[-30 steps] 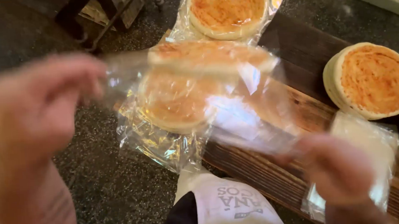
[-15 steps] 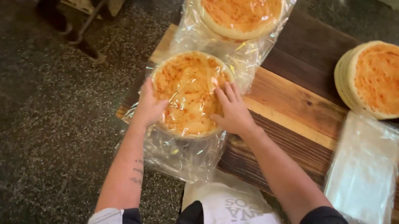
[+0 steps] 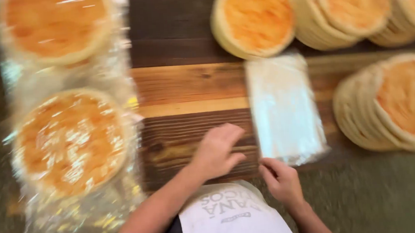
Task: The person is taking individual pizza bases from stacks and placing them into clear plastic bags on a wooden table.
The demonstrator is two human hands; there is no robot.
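My left hand [image 3: 218, 152] rests flat on the dark wooden table [image 3: 186, 89], fingers spread, holding nothing. My right hand [image 3: 281, 179] sits at the near corner of a stack of clear plastic bags [image 3: 284, 109], fingertips touching its edge. To the left lies a bagged stack of round flatbreads [image 3: 70, 141], with a second bagged stack [image 3: 53, 27] behind it. The picture is blurred by motion.
Unbagged flatbread stacks stand along the back [image 3: 254, 20] and at the right [image 3: 394, 102], with more [image 3: 350, 9] at the far right corner. A white apron [image 3: 233, 218] shows below my arms. Grey speckled floor surrounds the table.
Both hands let go of the bagged flatbread stack on the left and moved right to the plastic bags. The view swung right, bringing more flatbread stacks into sight.
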